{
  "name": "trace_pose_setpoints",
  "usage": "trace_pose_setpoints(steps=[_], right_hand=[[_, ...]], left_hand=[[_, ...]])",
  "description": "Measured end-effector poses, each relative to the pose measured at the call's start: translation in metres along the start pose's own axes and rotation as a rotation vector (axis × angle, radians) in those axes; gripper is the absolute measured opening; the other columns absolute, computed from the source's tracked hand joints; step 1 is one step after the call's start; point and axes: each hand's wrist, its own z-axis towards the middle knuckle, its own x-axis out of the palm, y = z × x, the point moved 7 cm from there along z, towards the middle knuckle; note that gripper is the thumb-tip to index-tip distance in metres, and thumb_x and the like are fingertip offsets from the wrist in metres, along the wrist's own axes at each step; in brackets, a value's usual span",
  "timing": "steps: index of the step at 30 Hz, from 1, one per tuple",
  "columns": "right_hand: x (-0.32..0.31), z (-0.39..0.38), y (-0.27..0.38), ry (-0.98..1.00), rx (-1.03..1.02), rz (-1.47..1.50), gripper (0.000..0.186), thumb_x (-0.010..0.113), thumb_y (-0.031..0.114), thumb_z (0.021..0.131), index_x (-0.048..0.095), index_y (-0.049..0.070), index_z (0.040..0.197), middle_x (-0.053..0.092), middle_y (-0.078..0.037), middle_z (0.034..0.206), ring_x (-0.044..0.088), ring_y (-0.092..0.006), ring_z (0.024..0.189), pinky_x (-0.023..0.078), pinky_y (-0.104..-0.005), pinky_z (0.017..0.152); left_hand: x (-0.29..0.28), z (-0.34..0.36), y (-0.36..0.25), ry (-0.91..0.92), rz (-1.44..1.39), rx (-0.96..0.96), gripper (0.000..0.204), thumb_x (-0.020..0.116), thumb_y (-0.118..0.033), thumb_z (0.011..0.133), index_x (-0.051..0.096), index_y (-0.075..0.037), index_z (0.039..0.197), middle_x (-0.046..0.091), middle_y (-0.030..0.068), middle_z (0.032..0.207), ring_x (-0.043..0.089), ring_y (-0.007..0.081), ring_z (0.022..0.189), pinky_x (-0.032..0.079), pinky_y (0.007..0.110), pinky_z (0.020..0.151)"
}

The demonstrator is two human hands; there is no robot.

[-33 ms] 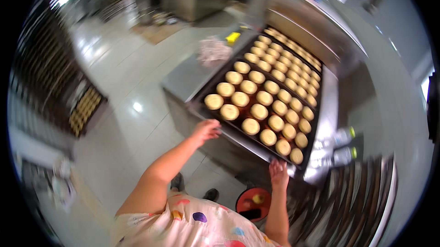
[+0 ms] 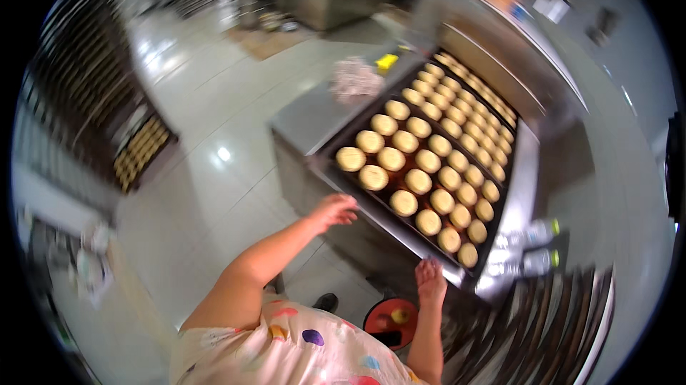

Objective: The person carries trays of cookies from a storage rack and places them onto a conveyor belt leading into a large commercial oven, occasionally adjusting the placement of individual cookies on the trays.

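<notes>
Reaching out with both hands toward the near edge of a dark baking tray loaded with round buns.

Right hand (image 2: 430,275) is closest in, fingers spread and loose, grasping nothing, sitting just at the tray's near corner; whether it actually touches the rim, I cannot tell. Left hand (image 2: 334,210) hovers just short of the tray's (image 2: 361,203) near-left edge, fingers slack and apart, nothing held either. The tray lies flat on a steel counter (image 2: 307,124), pale golden buns (image 2: 418,181) in tidy rows, with a second tray of buns (image 2: 475,102) touching it further back. My read: this is the approach before a grip, and the next move calls for both hands closing evenly on the rim, keeping it level. Beyond, a crumpled cloth (image 2: 354,77) lies on the counter; a rack of trays (image 2: 139,152) stands far left.
</notes>
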Motion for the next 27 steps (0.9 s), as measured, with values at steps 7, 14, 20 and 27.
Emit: trace_pose_setpoints(steps=[7, 14, 20, 27], right_hand=[[0.066, -0.033, -0.153, 0.124, 0.417, -0.264, 0.028, 0.05, 0.029, 0.088, 0.057, 0.006, 0.103, 0.06, -0.012, 0.105, 0.055, -0.0256, 0.099, 0.043, -0.04, 0.092], [0.196, 0.0, -0.266, 0.302, 0.519, -0.438, 0.023, 0.054, 0.02, 0.085, 0.056, 0.004, 0.102, 0.06, -0.014, 0.103, 0.057, -0.0259, 0.096, 0.045, -0.0396, 0.09], [0.31, -0.008, -0.425, 0.468, 0.709, -0.63, 0.021, 0.053, 0.018, 0.086, 0.056, 0.003, 0.1, 0.061, -0.014, 0.101, 0.058, -0.0265, 0.094, 0.046, -0.0391, 0.088], [0.414, -0.028, -0.578, 0.621, 0.955, -0.767, 0.025, 0.051, 0.016, 0.087, 0.05, 0.001, 0.107, 0.058, -0.016, 0.105, 0.057, -0.0275, 0.097, 0.046, -0.0396, 0.089]], left_hand=[[-0.143, -0.117, 0.103, -0.014, 0.026, -0.334, 0.036, 0.067, -0.036, 0.079, 0.054, -0.007, 0.096, 0.062, 0.0078, 0.088, 0.061, 0.0181, 0.073, 0.05, 0.031, 0.061], [-0.376, -0.281, 0.043, -0.694, -0.271, -0.005, 0.032, 0.059, -0.028, 0.083, 0.051, -0.004, 0.104, 0.061, 0.0108, 0.095, 0.061, 0.0217, 0.077, 0.052, 0.035, 0.069], [-0.463, -0.415, 0.026, -1.019, -0.445, 0.137, 0.027, 0.056, -0.024, 0.084, 0.052, -0.003, 0.1, 0.06, 0.0126, 0.097, 0.06, 0.0227, 0.083, 0.051, 0.035, 0.074], [-0.531, -0.455, 0.074, -1.089, -0.81, 0.306, 0.024, 0.056, -0.022, 0.083, 0.052, -0.004, 0.098, 0.06, 0.0146, 0.096, 0.059, 0.0269, 0.084, 0.05, 0.039, 0.073]])
